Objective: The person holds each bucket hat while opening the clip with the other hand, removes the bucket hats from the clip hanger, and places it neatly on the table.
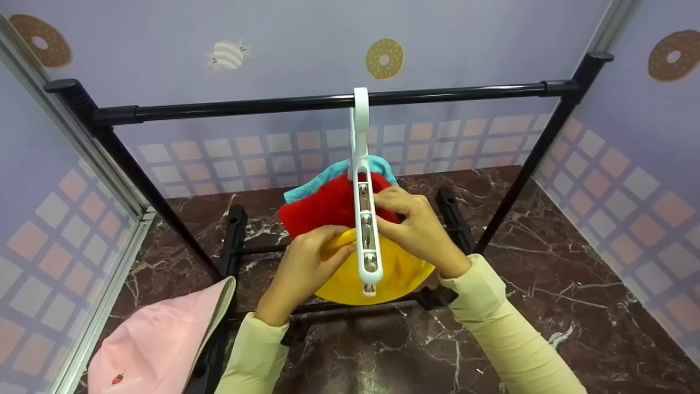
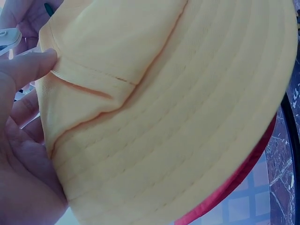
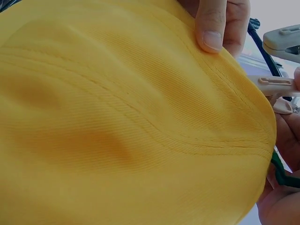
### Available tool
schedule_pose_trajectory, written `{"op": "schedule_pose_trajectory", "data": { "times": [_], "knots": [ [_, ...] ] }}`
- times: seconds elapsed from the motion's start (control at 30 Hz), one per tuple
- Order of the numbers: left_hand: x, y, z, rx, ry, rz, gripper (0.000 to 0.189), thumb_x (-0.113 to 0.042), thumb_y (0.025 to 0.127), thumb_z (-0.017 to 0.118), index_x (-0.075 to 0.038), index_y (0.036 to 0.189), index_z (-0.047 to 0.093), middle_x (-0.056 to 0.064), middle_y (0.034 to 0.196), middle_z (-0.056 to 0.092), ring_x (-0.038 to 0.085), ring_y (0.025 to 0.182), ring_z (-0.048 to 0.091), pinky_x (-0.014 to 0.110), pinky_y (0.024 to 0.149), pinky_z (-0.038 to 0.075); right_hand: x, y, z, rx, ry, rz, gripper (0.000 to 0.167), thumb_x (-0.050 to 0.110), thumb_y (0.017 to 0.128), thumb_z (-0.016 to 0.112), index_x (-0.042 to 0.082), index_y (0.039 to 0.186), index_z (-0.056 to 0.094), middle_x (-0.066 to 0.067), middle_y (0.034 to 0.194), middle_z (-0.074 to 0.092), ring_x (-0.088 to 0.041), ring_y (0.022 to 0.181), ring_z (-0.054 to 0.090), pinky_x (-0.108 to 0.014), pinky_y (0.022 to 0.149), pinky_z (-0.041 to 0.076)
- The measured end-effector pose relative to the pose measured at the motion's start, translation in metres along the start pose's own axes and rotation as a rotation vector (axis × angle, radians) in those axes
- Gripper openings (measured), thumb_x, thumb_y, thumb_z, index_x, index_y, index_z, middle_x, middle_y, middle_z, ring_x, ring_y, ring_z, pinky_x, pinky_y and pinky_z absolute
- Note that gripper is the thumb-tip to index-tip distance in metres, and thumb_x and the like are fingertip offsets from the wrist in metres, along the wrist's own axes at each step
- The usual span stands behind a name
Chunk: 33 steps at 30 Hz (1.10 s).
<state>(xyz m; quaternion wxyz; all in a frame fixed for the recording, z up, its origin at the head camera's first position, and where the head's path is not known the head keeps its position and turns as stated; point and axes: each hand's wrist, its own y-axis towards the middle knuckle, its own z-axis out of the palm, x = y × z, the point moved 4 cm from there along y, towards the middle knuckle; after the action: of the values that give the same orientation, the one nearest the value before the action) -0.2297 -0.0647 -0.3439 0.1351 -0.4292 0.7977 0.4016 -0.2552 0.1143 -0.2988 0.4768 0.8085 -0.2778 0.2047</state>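
Observation:
A white clip hanger [image 1: 371,275] hangs by its hook from a black rail [image 1: 235,108]. My left hand [image 1: 303,265] pinches the edge of a yellow bucket hat [image 1: 344,282], its thumb on the fabric in the left wrist view. Beside the hanger, my right hand [image 1: 424,224] has thumb and fingers at a small white clip [image 3: 274,86], which the right wrist view shows at the hat's edge. Part of its grip is hidden. Behind the yellow hat hang a red hat [image 1: 322,205] and a turquoise hat [image 1: 317,181].
A pink hat [image 1: 147,339] with a strawberry motif sits at the lower left, by the rack's base. Black posts [image 1: 158,197] stand on both sides. Below is a dark marbled surface [image 1: 415,345], with a lilac wall [image 1: 306,49] behind.

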Motion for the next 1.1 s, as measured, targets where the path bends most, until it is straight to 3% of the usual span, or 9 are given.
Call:
{"op": "schedule_pose_trajectory", "data": {
  "times": [0.5,1.1],
  "knots": [
    [0.0001,-0.0018,0.0023,-0.023,-0.008,-0.009,0.024,-0.022,0.088,0.071,-0.006,0.107,0.070,0.004,0.101,0.072,0.018,0.090,0.066,0.033,0.085,0.055,-0.0030,-0.0020,0.0006,-0.013,-0.013,0.007,0.027,0.005,0.086,0.070,0.001,0.112,0.071,-0.013,0.104,0.073,-0.021,0.098,0.064,-0.028,0.090,0.051],
    [0.0013,-0.0022,0.0038,-0.062,-0.010,0.016,0.020,-0.020,0.087,0.071,-0.006,0.102,0.071,0.004,0.097,0.073,0.016,0.083,0.066,0.031,0.079,0.056,-0.0032,-0.0008,-0.0002,-0.019,0.000,0.000,0.022,0.003,0.086,0.070,0.000,0.107,0.073,-0.012,0.100,0.074,-0.017,0.096,0.063,-0.026,0.088,0.051]
  ]
}}
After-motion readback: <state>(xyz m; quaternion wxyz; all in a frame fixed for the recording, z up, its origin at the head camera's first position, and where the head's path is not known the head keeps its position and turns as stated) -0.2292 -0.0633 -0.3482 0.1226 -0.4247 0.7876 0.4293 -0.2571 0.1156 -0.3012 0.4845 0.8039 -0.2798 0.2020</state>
